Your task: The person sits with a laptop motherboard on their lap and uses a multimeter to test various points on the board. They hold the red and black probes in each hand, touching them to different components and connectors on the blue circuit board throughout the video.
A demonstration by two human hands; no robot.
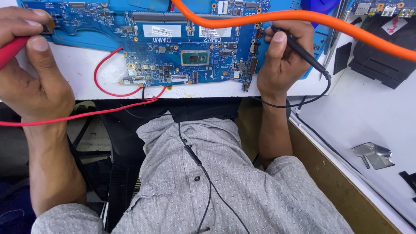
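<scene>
Head view | left hand [32,80] fingers pinch red probe [12,48] | right hand [284,60] fingers pinch black probe [299,48] over blue circuit board [182,52]

Red probe [11,48] tilted, black probe [299,48] slanted, over blue circuit board [182,52].

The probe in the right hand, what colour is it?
Black probe, black lead; seen in the head view.
</scene>
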